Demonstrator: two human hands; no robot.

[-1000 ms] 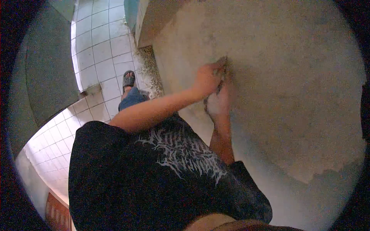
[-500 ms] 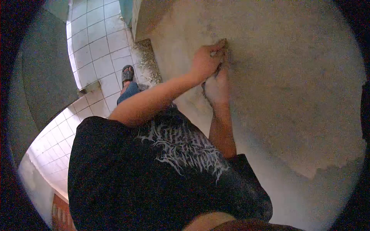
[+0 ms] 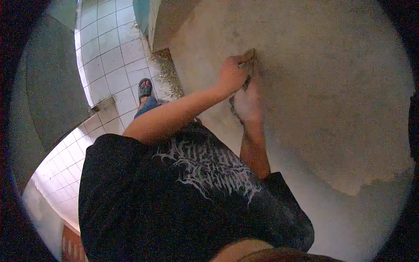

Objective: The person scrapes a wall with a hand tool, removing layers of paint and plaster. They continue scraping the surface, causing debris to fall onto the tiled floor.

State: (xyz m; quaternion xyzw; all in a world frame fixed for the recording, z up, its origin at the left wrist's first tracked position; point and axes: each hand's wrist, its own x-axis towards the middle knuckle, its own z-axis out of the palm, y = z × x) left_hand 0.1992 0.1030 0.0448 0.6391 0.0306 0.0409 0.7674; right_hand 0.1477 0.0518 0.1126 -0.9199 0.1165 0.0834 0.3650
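My left hand reaches across from the left and is closed, its fingers bent around a small greyish flat piece against the wall. What this piece is I cannot make out. Just below it, my right hand is pale with dust and meets the left hand. Its fingers are turned away from me and mostly hidden, and a dark edge shows along its left side. Both hands are close to the bare, brownish wall surface, which has darker smudges right beside them.
White tiles cover the floor, with crumbly debris along the wall's foot. A sandalled foot stands on the tiles. At left is a dark grey panel. Lower right, the wall turns smooth and whitish past a ragged edge.
The view has shifted slightly, and floor and foot sit a little lower. My hands remain together at nearly the same place on the wall.
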